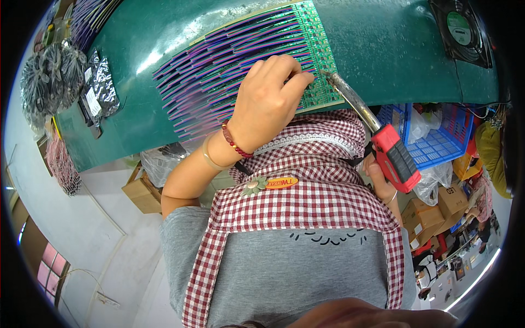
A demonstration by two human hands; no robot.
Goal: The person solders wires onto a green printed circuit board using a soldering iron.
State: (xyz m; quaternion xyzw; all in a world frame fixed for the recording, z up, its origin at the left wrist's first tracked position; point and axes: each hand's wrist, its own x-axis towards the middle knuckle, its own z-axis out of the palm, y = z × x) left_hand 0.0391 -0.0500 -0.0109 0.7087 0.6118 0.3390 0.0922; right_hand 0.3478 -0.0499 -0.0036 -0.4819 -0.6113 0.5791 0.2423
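A green circuit board panel lies on the green-topped bench, with rows of thin purple, pink and black wires running left from it. Over the wires, my left hand is closed, thumb and forefinger pinched at the board; what they hold is hidden. My right hand grips the red and black handle of a soldering iron, partly behind it. The iron's metal shaft slants up and left, its tip over the board just right of my left fingertips. Whether the tip touches the board, I cannot tell.
A black fan sits at the bench's far right. Bagged black parts and bundled wires are at the left. Below the bench's right side are a blue plastic crate and cardboard boxes; another box stands lower left.
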